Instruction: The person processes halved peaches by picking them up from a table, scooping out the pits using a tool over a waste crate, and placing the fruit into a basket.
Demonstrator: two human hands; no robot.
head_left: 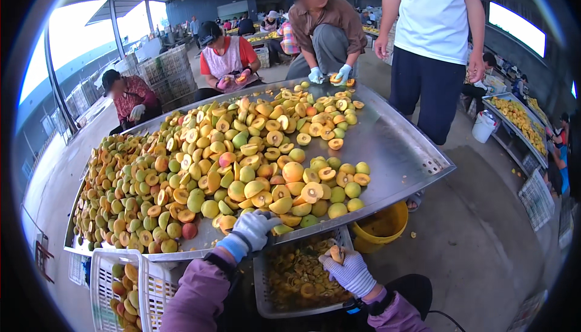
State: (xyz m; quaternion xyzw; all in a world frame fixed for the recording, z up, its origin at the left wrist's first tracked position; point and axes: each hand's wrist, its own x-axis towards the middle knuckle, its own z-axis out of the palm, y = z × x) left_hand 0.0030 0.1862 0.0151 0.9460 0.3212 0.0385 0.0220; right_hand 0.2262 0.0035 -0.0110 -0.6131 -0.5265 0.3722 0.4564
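A metal table [396,178] with raised edges carries a big heap of yellow-green peaches [212,162], many halved with brown pit hollows showing. My left hand [251,232], in a pale glove with dark patches near the fingers, is at the table's near edge beside the fruit. Its fingers are curled, and what they hold is hidden. Lower right, my right hand [348,271], in a striped white glove, grips a peach piece [336,253] above a grey crate [264,292]. Pits and scraps [302,277] lie inside that crate.
A white slatted crate [115,259] of peaches stands lower left. A yellow bucket [387,226] sits under the table's right side. Across the table, a gloved person [330,29] handles fruit; two others sit left, and someone stands right [430,35]. More fruit tables [514,117] lie beyond.
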